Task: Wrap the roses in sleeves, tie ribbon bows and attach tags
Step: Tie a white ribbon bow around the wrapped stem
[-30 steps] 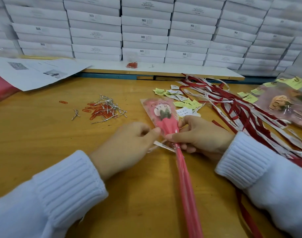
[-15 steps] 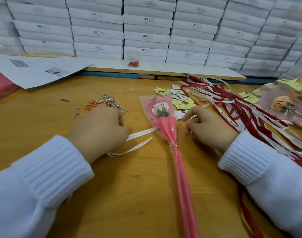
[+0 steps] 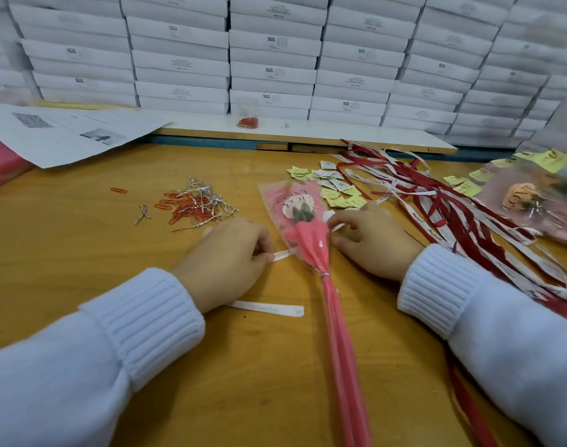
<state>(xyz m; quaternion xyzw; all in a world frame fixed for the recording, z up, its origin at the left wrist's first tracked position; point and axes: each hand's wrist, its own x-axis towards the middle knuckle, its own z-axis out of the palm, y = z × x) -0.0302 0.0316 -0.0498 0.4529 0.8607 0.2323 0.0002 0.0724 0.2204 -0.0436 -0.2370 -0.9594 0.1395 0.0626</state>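
Closely, left hand point(image 3: 224, 259) and right hand point(image 3: 374, 245) flank rose point(image 3: 308, 235), pinching ribbon point(image 3: 283, 254).

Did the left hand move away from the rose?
Yes. The left hand has pulled leftward, off the wrapped rose and toward the paper clip pile, pinching the white ribbon.
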